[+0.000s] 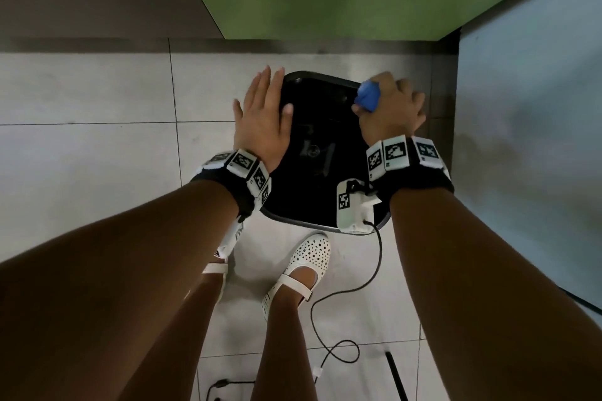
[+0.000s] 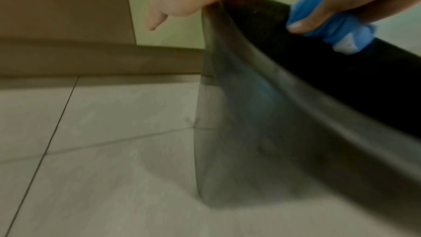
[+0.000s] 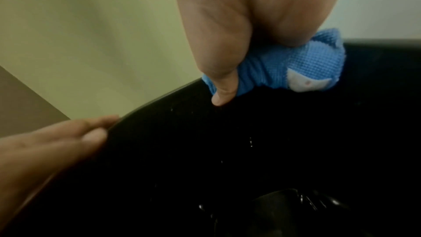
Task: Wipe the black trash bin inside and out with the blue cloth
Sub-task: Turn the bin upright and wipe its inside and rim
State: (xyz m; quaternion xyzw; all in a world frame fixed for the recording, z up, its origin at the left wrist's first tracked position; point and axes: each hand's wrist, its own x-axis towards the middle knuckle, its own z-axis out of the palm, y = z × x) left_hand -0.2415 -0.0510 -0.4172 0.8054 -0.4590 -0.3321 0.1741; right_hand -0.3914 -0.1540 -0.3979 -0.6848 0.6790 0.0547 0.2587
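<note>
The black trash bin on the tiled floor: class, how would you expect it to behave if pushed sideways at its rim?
The black trash bin is probably light: it looks like thin plastic with nothing bulky visible inside. On smooth floor tiles it would likely slide or tip. That may be why the left hand rests flat on its rim while the right hand presses the blue cloth there.
</note>
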